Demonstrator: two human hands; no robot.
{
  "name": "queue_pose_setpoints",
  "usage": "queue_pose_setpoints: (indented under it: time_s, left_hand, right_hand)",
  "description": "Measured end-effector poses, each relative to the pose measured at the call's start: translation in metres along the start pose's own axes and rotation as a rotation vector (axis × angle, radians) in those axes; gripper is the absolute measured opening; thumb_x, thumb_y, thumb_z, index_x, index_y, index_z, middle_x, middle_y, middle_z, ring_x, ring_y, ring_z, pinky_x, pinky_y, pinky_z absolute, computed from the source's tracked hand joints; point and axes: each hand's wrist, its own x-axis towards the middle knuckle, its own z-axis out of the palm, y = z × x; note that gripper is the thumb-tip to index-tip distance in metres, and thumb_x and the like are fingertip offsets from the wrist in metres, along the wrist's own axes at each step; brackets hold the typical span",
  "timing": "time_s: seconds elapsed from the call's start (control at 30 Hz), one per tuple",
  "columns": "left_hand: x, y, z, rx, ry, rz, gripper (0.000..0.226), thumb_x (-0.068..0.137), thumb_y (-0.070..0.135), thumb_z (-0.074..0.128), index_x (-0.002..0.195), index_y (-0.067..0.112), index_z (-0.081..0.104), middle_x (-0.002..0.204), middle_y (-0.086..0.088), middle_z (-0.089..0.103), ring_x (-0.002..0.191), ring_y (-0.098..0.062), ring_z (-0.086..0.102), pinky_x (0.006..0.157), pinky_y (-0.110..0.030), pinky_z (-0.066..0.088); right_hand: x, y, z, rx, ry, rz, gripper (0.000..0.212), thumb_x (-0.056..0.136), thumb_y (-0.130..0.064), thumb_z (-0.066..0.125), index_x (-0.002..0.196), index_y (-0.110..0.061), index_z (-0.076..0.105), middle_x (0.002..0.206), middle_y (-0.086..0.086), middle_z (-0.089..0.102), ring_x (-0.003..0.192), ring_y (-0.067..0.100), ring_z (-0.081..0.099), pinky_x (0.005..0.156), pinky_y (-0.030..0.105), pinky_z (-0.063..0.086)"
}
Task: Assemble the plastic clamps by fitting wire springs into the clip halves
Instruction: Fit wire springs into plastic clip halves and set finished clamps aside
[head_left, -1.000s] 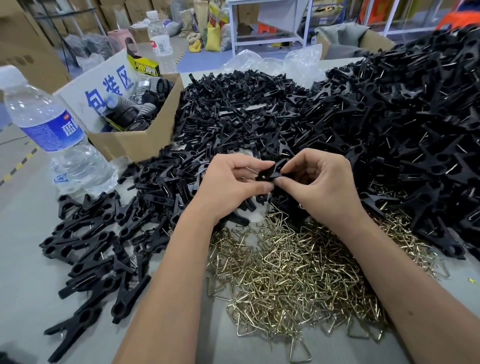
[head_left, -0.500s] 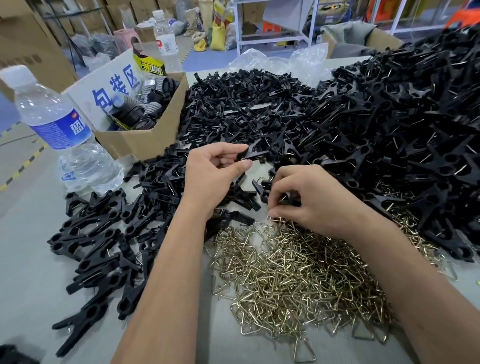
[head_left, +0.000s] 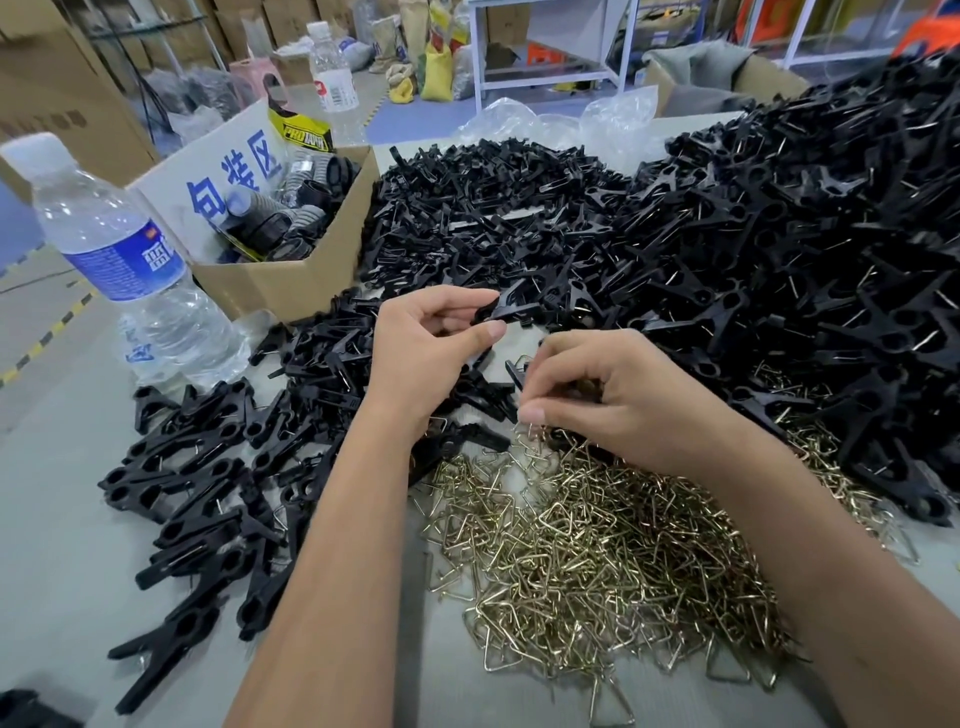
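Observation:
My left hand pinches a black clip half between thumb and fingers, held above the table. My right hand hovers at the far edge of the pile of brass wire springs, fingers curled round a wire spring and a black piece; the grip is partly hidden. A big heap of black clip halves fills the far and right side. Assembled black clamps lie spread at the left.
A water bottle stands at the left. Behind it an open cardboard box holds dark rolls. A second bottle and clear plastic bags sit at the back. The grey table shows at the left.
My hands parted from a joined grip. My left hand stayed raised with a clip half. My right hand dropped to the spring pile and lifted a wire spring.

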Motion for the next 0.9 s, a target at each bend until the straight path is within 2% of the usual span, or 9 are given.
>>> queue_pose_setpoints:
  time_s: [0.07, 0.13, 0.27, 0.37, 0.43, 0.53, 0.6, 0.73, 0.9]
  left_hand:
    - [0.0, 0.0, -0.002, 0.007, -0.018, 0.003, 0.032, 0.073, 0.009, 0.092, 0.098, 0.028, 0.083, 0.084, 0.007, 0.071, 0.083, -0.008, 0.061, 0.094, -0.045, 0.061]
    - [0.0, -0.001, -0.003, 0.01, -0.036, 0.006, 0.032, 0.073, 0.01, 0.093, 0.098, 0.028, 0.083, 0.087, 0.0, 0.072, 0.083, -0.01, 0.061, 0.094, -0.042, 0.061]
    - [0.0, -0.002, -0.003, 0.004, -0.054, -0.001, 0.032, 0.073, 0.006, 0.091, 0.097, 0.026, 0.083, 0.087, -0.007, 0.073, 0.081, -0.009, 0.062, 0.089, -0.032, 0.058]
    - [-0.001, 0.0, -0.003, -0.005, -0.108, 0.001, 0.032, 0.074, 0.0, 0.089, 0.097, 0.022, 0.083, 0.083, 0.002, 0.076, 0.079, -0.007, 0.065, 0.081, -0.025, 0.058]
    - [-0.003, 0.001, -0.003, -0.017, -0.141, 0.001, 0.033, 0.074, -0.003, 0.088, 0.095, 0.023, 0.082, 0.08, 0.007, 0.077, 0.076, -0.003, 0.067, 0.074, -0.018, 0.056]
    - [-0.003, 0.002, -0.004, -0.033, -0.152, -0.012, 0.033, 0.075, -0.005, 0.087, 0.096, 0.02, 0.082, 0.083, 0.003, 0.079, 0.079, -0.008, 0.071, 0.076, -0.02, 0.058]
    - [-0.004, 0.003, -0.003, -0.045, -0.162, -0.028, 0.033, 0.074, -0.006, 0.087, 0.096, 0.019, 0.082, 0.091, 0.0, 0.08, 0.084, -0.013, 0.073, 0.081, -0.026, 0.061]
    - [-0.005, 0.005, -0.002, -0.057, -0.196, -0.043, 0.035, 0.072, -0.007, 0.088, 0.093, 0.021, 0.083, 0.094, 0.004, 0.08, 0.079, -0.001, 0.068, 0.079, -0.018, 0.055]
    - [-0.008, 0.007, 0.004, -0.093, -0.272, 0.001, 0.038, 0.07, -0.015, 0.085, 0.095, 0.014, 0.081, 0.093, 0.001, 0.08, 0.084, -0.004, 0.073, 0.077, -0.016, 0.056]
  right_hand:
    - [0.0, 0.0, -0.001, 0.104, 0.044, 0.033, 0.005, 0.088, -0.027, 0.082, 0.084, -0.024, 0.082, 0.09, -0.007, 0.071, 0.076, 0.009, 0.065, 0.067, 0.017, 0.048]
    - [0.0, 0.002, -0.002, 0.135, 0.061, 0.073, 0.003, 0.086, -0.027, 0.084, 0.085, -0.024, 0.084, 0.089, -0.007, 0.072, 0.074, 0.008, 0.065, 0.065, 0.016, 0.048]
    - [-0.002, 0.003, -0.006, -0.033, 0.083, 0.029, 0.005, 0.084, -0.027, 0.085, 0.084, -0.021, 0.084, 0.078, -0.009, 0.07, 0.066, 0.006, 0.064, 0.058, 0.016, 0.048]
    - [-0.002, 0.005, -0.006, -0.114, 0.117, 0.062, 0.022, 0.089, -0.038, 0.077, 0.076, -0.02, 0.078, 0.06, -0.001, 0.066, 0.046, 0.005, 0.053, 0.044, 0.017, 0.041]
    - [-0.001, 0.007, -0.008, -0.089, 0.142, 0.122, 0.026, 0.092, -0.041, 0.073, 0.074, -0.021, 0.075, 0.059, 0.003, 0.065, 0.042, 0.008, 0.05, 0.04, 0.022, 0.04]
    - [-0.002, 0.011, -0.01, 0.068, 0.172, 0.174, 0.025, 0.096, -0.036, 0.071, 0.075, -0.022, 0.073, 0.061, 0.004, 0.069, 0.045, 0.016, 0.06, 0.041, 0.021, 0.044]
    - [-0.001, 0.015, -0.01, 0.206, 0.284, 0.2, 0.024, 0.1, -0.028, 0.068, 0.078, -0.019, 0.071, 0.063, 0.006, 0.07, 0.044, 0.019, 0.061, 0.038, 0.019, 0.042]
    - [0.002, 0.022, -0.011, 0.426, 0.459, 0.245, 0.013, 0.1, -0.011, 0.068, 0.089, -0.01, 0.076, 0.066, 0.007, 0.069, 0.051, 0.019, 0.056, 0.038, 0.021, 0.041]
    - [0.004, 0.023, -0.006, 0.534, 0.471, 0.334, 0.02, 0.096, -0.015, 0.073, 0.079, -0.006, 0.078, 0.06, 0.008, 0.065, 0.045, 0.015, 0.05, 0.035, 0.019, 0.032]
